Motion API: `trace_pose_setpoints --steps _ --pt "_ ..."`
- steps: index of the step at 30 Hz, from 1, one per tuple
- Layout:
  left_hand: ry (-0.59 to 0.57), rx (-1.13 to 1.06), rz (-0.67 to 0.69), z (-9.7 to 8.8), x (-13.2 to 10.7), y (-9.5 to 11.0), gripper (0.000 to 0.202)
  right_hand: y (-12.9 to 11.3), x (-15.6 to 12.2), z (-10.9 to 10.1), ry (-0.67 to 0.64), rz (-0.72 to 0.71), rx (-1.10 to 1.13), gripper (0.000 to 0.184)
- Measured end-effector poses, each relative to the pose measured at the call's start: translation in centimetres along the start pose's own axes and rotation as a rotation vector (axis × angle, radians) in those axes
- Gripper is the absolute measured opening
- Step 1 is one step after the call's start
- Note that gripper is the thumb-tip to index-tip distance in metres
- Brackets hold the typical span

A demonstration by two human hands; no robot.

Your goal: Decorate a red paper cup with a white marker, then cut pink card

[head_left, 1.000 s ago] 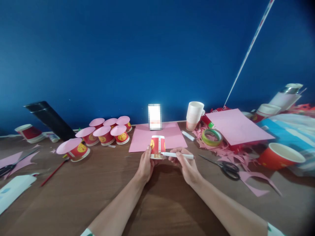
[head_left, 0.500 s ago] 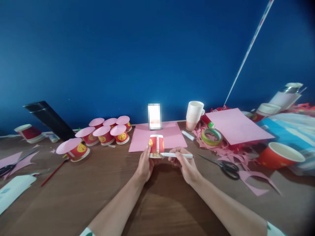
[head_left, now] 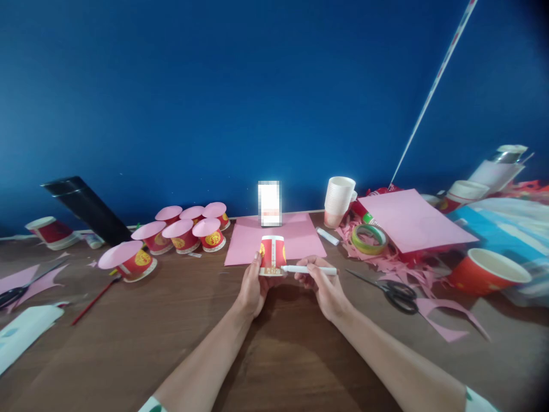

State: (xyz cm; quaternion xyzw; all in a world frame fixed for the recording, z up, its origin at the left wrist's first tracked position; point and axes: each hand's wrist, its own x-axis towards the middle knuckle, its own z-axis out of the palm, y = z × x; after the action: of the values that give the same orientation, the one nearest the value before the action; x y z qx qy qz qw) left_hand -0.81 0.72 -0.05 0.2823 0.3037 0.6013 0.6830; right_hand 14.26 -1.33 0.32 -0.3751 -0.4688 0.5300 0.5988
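Note:
Close in front of me, my left hand (head_left: 253, 284) is closed around an upside-down red paper cup (head_left: 266, 252) with gold print and a white stripe. A white marker pen (head_left: 309, 269) lies sideways in the fingers of my right hand (head_left: 323, 289). Its tip points left and is at the cup's lower right edge; I cannot tell whether it touches. Behind the cup, a pink paper sheet (head_left: 295, 243) lies flat on the brown table (head_left: 274, 366). To the left stand several upturned red cups, such as one (head_left: 212, 239) topped with a pink paper disc.
At right are a stack of paper cups (head_left: 338, 200), a tape roll (head_left: 369, 238), black scissors (head_left: 401, 296), pink scraps (head_left: 441, 329) and an orange cup (head_left: 489, 272). A white stick-shaped piece (head_left: 327, 236) lies nearby. Leftward are a red brush (head_left: 95, 300) and a black box-like object (head_left: 88, 209).
The paper cup has turned slightly in my left hand, its white stripe shifting a little left. The marker pen has moved marginally right; both hands keep their grip.

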Motion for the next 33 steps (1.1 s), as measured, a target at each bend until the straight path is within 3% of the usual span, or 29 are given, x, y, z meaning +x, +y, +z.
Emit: trace_pose_setpoints --steps 18,25,33 --pt "0.007 0.009 -0.018 0.10 0.00 0.09 0.043 -0.12 -0.03 0.14 0.022 0.000 0.000 0.019" --pt "0.028 0.009 -0.015 0.09 0.06 0.04 0.045 -0.17 -0.33 0.25 -0.049 0.004 0.037 0.020" --pt "0.008 0.002 -0.006 0.04 0.05 0.07 0.044 -0.09 -0.05 0.18 0.038 -0.009 0.053 0.018"
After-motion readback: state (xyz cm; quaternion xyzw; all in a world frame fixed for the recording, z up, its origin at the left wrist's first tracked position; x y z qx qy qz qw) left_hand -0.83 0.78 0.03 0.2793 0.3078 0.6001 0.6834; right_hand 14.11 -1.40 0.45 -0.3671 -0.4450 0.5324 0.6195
